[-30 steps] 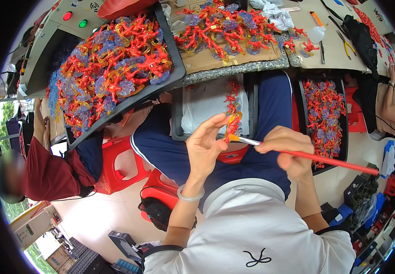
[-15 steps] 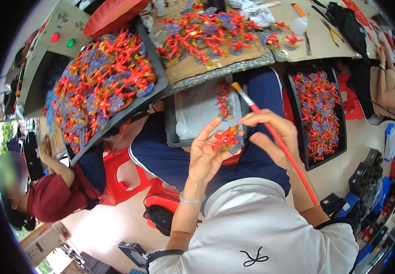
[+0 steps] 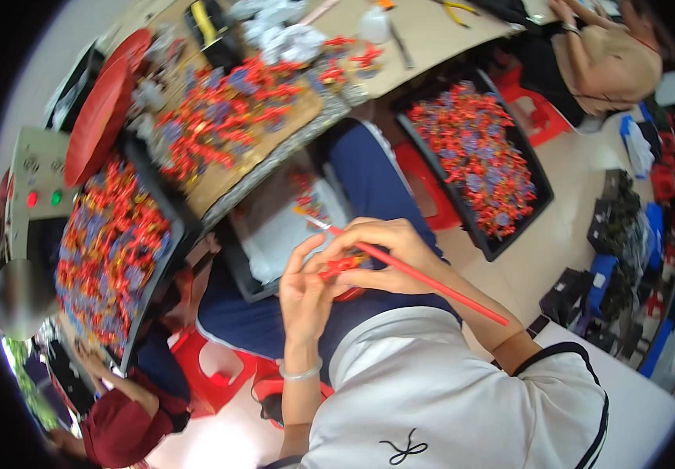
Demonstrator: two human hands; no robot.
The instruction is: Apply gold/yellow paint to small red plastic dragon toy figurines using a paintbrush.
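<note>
Between my two hands is a small red plastic figurine (image 3: 337, 267) with translucent yellow and purple parts. My left hand (image 3: 304, 295) grips it from the left, its fingers partly hiding it. My right hand (image 3: 394, 248) holds a paintbrush with a long red handle (image 3: 439, 289), and its fingers also reach the figurine. The brush's bristle end points up and left, over a black tray (image 3: 253, 292) at my lap. White sheeting (image 3: 263, 242) lines that tray, and a few red pieces (image 3: 306, 197) lie at its far side.
Many similar figurines fill a black tray (image 3: 191, 232) on the left and another (image 3: 539, 205) on the right. More figurines (image 3: 232, 109) cover a board on the table. Red basins (image 3: 103, 117) stand far left. Co-workers sit at left (image 3: 130, 422) and far right (image 3: 619, 66).
The view has turned, so the surroundings appear shifted and tilted. My right hand has come in against the figurine, closing the gap to my left hand, and the brush has tipped lower.
</note>
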